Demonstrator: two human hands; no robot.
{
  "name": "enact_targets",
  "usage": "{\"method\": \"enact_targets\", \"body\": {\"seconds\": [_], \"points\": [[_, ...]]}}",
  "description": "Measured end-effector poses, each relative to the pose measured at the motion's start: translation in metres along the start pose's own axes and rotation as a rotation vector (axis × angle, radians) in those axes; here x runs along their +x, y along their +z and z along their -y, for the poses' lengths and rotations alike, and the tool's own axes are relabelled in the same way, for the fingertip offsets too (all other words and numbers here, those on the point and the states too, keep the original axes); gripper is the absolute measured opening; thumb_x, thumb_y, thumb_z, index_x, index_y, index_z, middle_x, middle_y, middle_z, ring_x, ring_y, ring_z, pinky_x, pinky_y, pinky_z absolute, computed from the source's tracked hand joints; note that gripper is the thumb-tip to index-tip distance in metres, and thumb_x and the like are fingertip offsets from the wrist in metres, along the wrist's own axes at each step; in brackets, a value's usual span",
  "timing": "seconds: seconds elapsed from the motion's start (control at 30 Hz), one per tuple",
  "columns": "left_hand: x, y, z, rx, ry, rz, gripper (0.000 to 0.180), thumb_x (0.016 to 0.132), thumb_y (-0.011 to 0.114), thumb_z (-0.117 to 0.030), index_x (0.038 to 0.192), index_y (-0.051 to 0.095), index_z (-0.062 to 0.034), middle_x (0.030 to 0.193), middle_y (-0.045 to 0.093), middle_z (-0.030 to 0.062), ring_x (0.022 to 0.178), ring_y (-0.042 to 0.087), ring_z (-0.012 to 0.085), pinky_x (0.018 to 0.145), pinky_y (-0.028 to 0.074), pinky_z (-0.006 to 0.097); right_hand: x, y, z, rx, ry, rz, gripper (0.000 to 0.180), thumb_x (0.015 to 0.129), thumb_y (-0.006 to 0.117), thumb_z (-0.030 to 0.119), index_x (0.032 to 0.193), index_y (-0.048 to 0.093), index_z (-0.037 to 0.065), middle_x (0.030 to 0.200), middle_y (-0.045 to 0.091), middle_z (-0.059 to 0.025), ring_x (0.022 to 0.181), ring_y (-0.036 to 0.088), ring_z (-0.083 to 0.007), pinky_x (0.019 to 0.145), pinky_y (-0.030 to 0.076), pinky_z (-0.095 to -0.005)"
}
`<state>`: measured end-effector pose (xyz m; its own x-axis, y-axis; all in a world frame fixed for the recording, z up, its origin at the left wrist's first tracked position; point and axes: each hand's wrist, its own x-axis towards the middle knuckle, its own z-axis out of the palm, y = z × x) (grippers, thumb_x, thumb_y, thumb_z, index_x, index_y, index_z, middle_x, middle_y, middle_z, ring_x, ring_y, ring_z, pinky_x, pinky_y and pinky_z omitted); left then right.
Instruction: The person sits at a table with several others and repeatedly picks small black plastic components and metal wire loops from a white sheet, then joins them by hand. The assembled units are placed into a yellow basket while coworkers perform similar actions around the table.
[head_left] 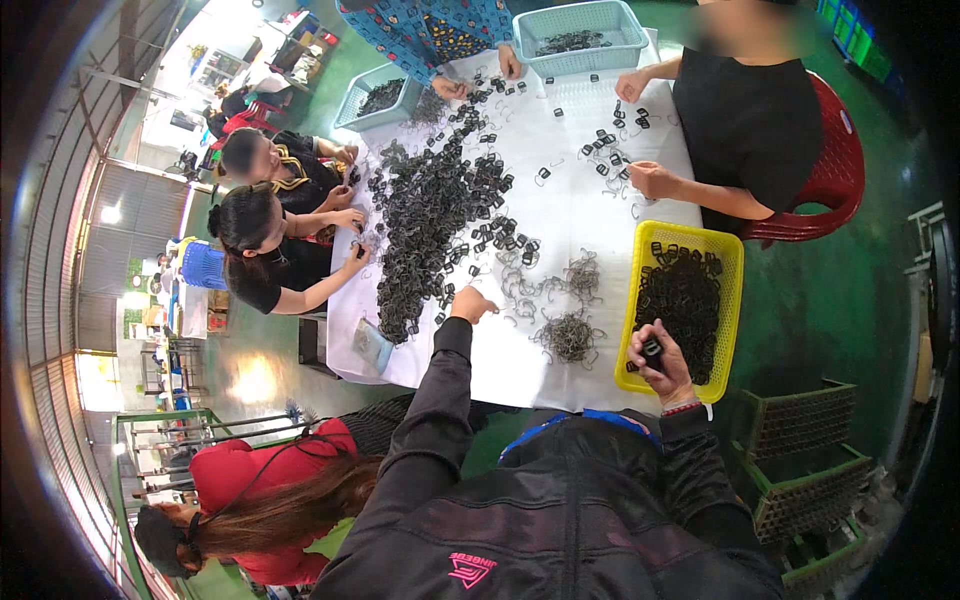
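My right hand point(668, 372) is closed around a small black plastic buckle-like piece point(652, 348), over the near edge of a yellow plastic basket point(738, 300). Inside that basket lies a heap of similar black pieces point(680, 295). My left hand point(470, 303) is stretched over the white table point(490, 370), beside the near right side of a large pile of black pieces point(430, 220). Its thumb and fingers look apart, and I see nothing held in them. Right of my left hand sit two tangled heaps of thin wire hooks, one nearer point(568, 338) and one farther point(582, 275).
Co-workers' hands point(655, 180) handle pieces along the table's right, far and left sides. Two light-blue baskets point(583, 20) stand at the far end. A clear plastic bag point(371, 345) lies at the left edge. A person in red point(270, 465) is close on my left.
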<state>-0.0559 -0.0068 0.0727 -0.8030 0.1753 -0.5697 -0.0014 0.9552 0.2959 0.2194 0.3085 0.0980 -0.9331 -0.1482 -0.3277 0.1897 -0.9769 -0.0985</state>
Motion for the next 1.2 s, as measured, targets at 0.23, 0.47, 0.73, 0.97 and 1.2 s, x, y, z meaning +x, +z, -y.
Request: {"method": "enact_targets", "body": {"seconds": [0.23, 0.47, 0.73, 0.97, 1.2], "points": [[-0.014, 0.003, 0.013, 0.042, 0.080, 0.047, 0.029, 0.069, 0.072, -0.030, 0.067, 0.068, -0.0013, 0.049, 0.056, 0.0090, 0.041, 0.053, 0.0182, 0.046, 0.046, 0.032, -0.046, -0.019, 0.028, 0.021, -0.185, -0.024, 0.035, 0.098, 0.043, 0.033, 0.086, 0.053, 0.002, 0.078, 0.051, -0.0101, 0.063, 0.051, -0.0145, 0.030, 0.033, -0.0148], [-0.075, -0.007, -0.070, -0.211, 0.221, 0.212, 0.023, 0.077, 0.066, -0.022, 0.078, 0.066, 0.0010, 0.056, 0.050, 0.0018, 0.045, 0.046, 0.0104, 0.040, 0.037, 0.025, -0.065, -0.056, 0.048, -0.034, -0.301, -0.241, 0.023, 0.094, 0.052, 0.027, 0.094, 0.062, 0.006, 0.098, 0.065, -0.0111, 0.091, 0.062, -0.0255, 0.083, 0.053, -0.0422], [-0.124, 0.131, -0.213, -0.063, 0.875, 0.207, 0.028, 0.068, 0.063, -0.025, 0.074, 0.063, 0.0018, 0.069, 0.062, 0.0187, 0.065, 0.061, 0.0346, 0.060, 0.048, 0.043, -0.047, -0.096, 0.048, 0.097, -0.213, -0.536, 0.022, 0.095, 0.048, 0.020, 0.100, 0.059, 0.001, 0.096, 0.062, -0.0169, 0.091, 0.059, -0.0323, 0.084, 0.051, -0.0467], [-0.176, 0.165, -0.278, -0.127, 0.806, 0.136, 0.069, 0.071, 0.072, -0.032, 0.129, 0.042, -0.0064, 0.121, 0.043, 0.0226, 0.106, 0.047, 0.0414, 0.085, 0.044, 0.050, -0.038, -0.096, 0.059, 0.092, -0.182, -0.492, 0.043, 0.098, 0.034, 0.036, 0.132, 0.040, 0.011, 0.134, 0.044, -0.0148, 0.124, 0.043, -0.0314, 0.098, 0.035, -0.0597], [-0.131, 0.128, -0.191, -0.431, 0.738, 0.064, 0.034, 0.080, 0.063, -0.018, 0.108, 0.054, -0.0009, 0.098, 0.060, 0.0217, 0.094, 0.058, 0.0359, 0.083, 0.046, 0.041, -0.051, -0.078, 0.058, -0.334, -0.297, -0.740, 0.075, 0.090, 0.052, 0.023, 0.147, 0.004, 0.019, 0.151, -0.006, -0.0181, 0.138, 0.003, -0.0431, 0.096, 0.035, -0.0645]]}}
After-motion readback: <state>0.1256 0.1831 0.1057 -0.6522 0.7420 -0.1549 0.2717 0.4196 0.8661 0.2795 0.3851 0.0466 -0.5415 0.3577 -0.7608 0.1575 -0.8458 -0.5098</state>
